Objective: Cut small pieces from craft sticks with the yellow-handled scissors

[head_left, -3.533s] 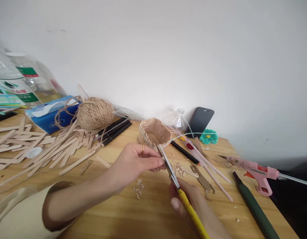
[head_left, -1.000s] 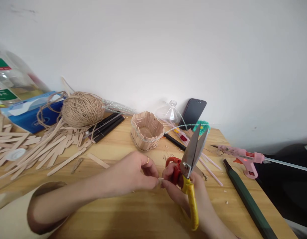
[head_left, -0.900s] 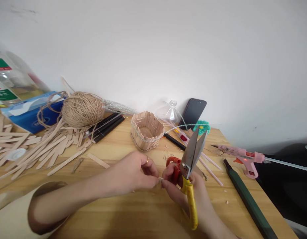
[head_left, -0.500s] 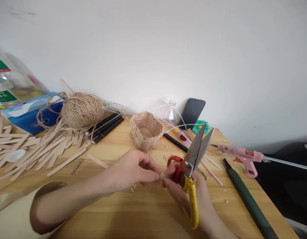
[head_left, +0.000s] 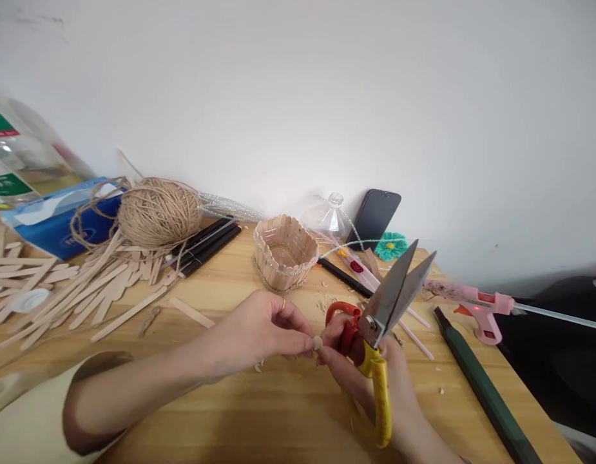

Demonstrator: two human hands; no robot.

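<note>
Between finger and thumb, my left hand (head_left: 273, 328) pinches a small round pale piece (head_left: 317, 343), which looks like wood. My right hand (head_left: 346, 361) touches the other side of it with thumb and fingertip. Hooked on that same hand is a pair of scissors (head_left: 375, 328) with one red and one yellow handle, blades slightly parted and pointing up to the right. Just beyond my hands stands a small basket (head_left: 283, 274) of wooden stick pieces, wrapped with glittery cord. Wood chips (head_left: 326, 299) lie between the basket and the scissors.
Loose craft sticks (head_left: 99, 290), a twine ball (head_left: 157, 212) and a blue tissue pack (head_left: 80, 225) crowd the left. At the back are a clear bottle top (head_left: 334, 216), a phone (head_left: 375, 216) and a green flower (head_left: 391, 246). A pink glue gun (head_left: 481, 306) and dark green tool (head_left: 481, 380) lie right.
The scissors have tilted further right with a small turn of my right hand. Both hands still meet at the small round piece, which has shifted very slightly.
</note>
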